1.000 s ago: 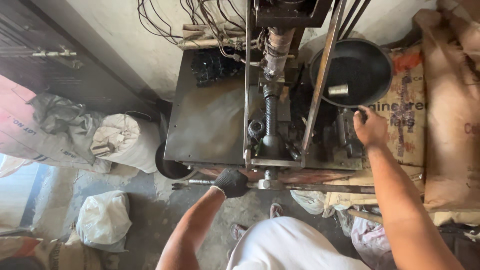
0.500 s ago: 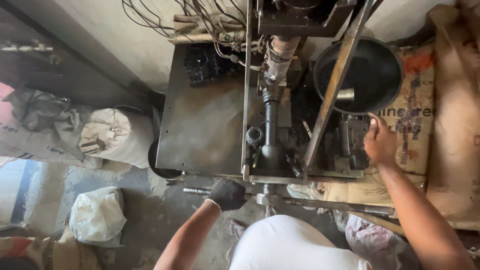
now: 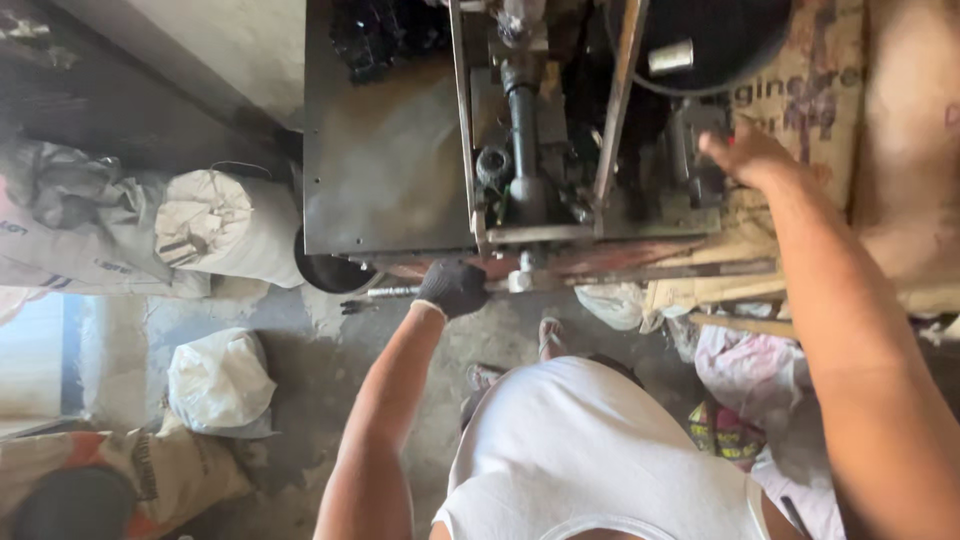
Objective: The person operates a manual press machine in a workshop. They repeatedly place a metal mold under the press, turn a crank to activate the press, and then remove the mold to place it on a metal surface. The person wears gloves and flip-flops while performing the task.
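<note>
My left hand (image 3: pixel 452 287), in a dark glove, is clenched around a horizontal metal rod (image 3: pixel 400 292) that runs along the front edge of the machine (image 3: pixel 530 150); the rod's free end sticks out past my knuckles toward my left, and its other end disappears toward a metal fitting just to the right of my fist. Directly beyond that hand stands a flat grey steel plate (image 3: pixel 385 170), and next to it the machine's vertical shaft (image 3: pixel 524 120) between two upright bars. My right hand (image 3: pixel 745 155) is bare and reaches forward onto the greasy metal block (image 3: pixel 692 150) at the right side of the machine; the fingers lie against it, but I cannot tell whether they grip anything or just press there. Just above that hand is a large black round pan (image 3: pixel 720 40) with a short silver stub on it, and to its right hangs a brown printed sack (image 3: pixel 810 110). Below my left forearm lies the concrete floor (image 3: pixel 330 360), with white tied sacks (image 3: pixel 218 382) well off to the left of it. Under my right arm are crumpled cloths and bags (image 3: pixel 740 370) on the floor.
</note>
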